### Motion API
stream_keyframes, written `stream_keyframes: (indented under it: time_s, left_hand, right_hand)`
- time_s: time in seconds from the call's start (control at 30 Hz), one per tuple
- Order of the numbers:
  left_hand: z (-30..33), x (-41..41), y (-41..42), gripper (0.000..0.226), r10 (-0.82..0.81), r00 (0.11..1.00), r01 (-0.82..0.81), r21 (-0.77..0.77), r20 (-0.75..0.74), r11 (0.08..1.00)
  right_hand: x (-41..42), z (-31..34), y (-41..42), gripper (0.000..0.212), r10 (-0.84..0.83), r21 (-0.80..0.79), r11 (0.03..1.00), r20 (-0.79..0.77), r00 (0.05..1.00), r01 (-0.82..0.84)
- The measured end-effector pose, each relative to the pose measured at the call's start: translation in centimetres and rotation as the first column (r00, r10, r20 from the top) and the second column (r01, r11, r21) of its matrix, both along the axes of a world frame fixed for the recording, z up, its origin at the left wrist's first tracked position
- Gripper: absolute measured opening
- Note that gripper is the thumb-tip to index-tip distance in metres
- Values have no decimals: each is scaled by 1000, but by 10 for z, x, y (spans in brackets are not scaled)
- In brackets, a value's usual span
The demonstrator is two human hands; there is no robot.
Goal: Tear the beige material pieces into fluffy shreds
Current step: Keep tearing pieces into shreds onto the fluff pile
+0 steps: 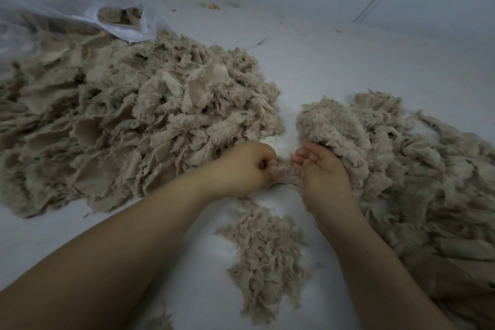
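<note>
The left hand (242,167) was fisted on one end of a beige fleece piece (285,178) and the right hand (322,169) curled round the other, mid-tear over the white floor (348,61), above the small shred pile (267,260). Next, probably, pulling apart.

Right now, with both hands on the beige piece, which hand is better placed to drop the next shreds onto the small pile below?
Probably the left hand. It pinches the free end of the beige piece, almost above the small shred pile; the right hand anchors the bulk against the right heap.
</note>
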State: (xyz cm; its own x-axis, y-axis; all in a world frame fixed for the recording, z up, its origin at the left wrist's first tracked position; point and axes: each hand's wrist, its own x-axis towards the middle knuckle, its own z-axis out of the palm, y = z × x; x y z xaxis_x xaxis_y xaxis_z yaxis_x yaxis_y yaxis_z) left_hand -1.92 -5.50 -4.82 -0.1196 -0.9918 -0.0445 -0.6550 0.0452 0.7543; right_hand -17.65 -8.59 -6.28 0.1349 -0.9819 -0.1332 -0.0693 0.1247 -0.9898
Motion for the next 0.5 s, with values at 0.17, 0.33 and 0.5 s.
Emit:
stream_keyframes:
  time_s: [0.17, 0.33, 0.5]
  left_hand:
    - [4, 6, 9, 30, 62, 970, -38, 105, -234, 994]
    - [9, 13, 15, 30, 115, 926, -57, 169, -359, 984]
    - [9, 20, 20, 30, 136, 880, -47, 201, -456, 979]
  right_hand:
    - [-5, 0, -8, 38, -51, 34, 998, -25, 998, 52]
    - [-6, -3, -8, 34, -44, 8, 999, -85, 995, 45]
    - [-7, -5, -7, 32, -34, -37, 999, -182, 983, 28]
